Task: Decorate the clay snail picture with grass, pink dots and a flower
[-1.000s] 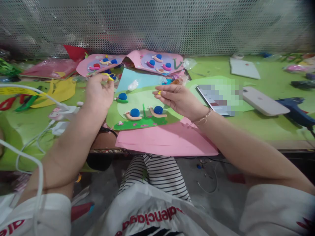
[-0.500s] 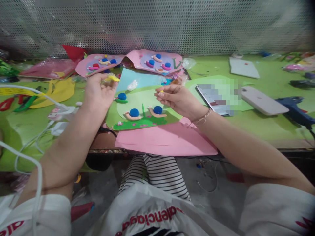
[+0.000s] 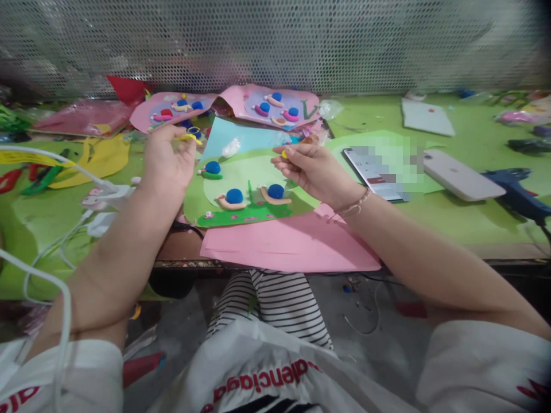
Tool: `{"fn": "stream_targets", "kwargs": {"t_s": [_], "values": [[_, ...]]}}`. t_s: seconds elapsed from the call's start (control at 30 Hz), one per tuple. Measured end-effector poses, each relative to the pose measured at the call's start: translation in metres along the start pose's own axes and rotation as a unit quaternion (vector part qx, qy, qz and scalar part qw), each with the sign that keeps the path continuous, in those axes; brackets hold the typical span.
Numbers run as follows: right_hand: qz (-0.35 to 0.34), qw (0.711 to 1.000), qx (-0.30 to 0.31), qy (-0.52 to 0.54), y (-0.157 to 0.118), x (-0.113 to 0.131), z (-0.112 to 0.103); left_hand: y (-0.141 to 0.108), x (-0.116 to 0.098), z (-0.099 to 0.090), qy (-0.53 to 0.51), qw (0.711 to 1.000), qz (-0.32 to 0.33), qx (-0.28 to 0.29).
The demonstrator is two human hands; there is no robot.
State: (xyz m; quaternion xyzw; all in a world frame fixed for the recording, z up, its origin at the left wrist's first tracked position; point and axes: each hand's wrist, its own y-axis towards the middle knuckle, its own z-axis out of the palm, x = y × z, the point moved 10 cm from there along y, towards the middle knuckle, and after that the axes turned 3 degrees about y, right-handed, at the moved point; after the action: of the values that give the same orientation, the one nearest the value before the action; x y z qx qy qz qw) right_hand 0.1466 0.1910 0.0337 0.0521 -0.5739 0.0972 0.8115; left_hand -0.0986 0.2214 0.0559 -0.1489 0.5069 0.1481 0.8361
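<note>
My left hand (image 3: 172,155) is raised at the left edge of the green card (image 3: 193,205), its fingers closed on a yellow piece (image 3: 188,138). Over the card's upper right, my right hand (image 3: 307,169) pinches a small yellow bit (image 3: 284,154) between thumb and forefinger. Three clay snails with blue shells lie on the card: one with a green body (image 3: 212,168) at upper left, a peach one (image 3: 234,198) at lower middle and another peach one (image 3: 275,193) to its right. A green stem stands between the two peach snails.
Pink sheets (image 3: 279,246) lie at the front edge. Behind are a blue sheet (image 3: 245,139) and pink cards with more snails (image 3: 310,97). At the right are a phone (image 3: 460,175) and a blue glue gun (image 3: 516,192); at the left, white cables and chargers (image 3: 114,198) and yellow sheet (image 3: 97,160).
My left hand has moved slightly left and down with the yellow piece. The right hand has turned a little, and the yellow bit in its fingers shows more clearly.
</note>
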Motion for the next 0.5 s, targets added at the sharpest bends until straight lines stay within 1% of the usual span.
{"fn": "stream_targets", "kwargs": {"t_s": [0.13, 0.27, 0.43, 0.5], "values": [[-0.018, 1.0, 0.013, 0.0, -0.001, 0.003, 0.002, 0.001, -0.008, -0.004, 0.028, 0.999, 0.035, -0.009], [-0.028, 1.0, 0.008, -0.003, 0.001, 0.004, -0.002, 0.003, -0.013, -0.005, 0.074, 0.995, 0.069, -0.005], [0.007, 1.0, 0.024, 0.008, 0.001, -0.002, 0.001, 0.006, -0.015, -0.002, 0.127, 0.987, 0.098, 0.017], [0.01, 0.999, 0.028, 0.015, 0.0, -0.003, 0.003, 0.006, -0.014, 0.002, 0.159, 0.981, 0.106, 0.043]]}}
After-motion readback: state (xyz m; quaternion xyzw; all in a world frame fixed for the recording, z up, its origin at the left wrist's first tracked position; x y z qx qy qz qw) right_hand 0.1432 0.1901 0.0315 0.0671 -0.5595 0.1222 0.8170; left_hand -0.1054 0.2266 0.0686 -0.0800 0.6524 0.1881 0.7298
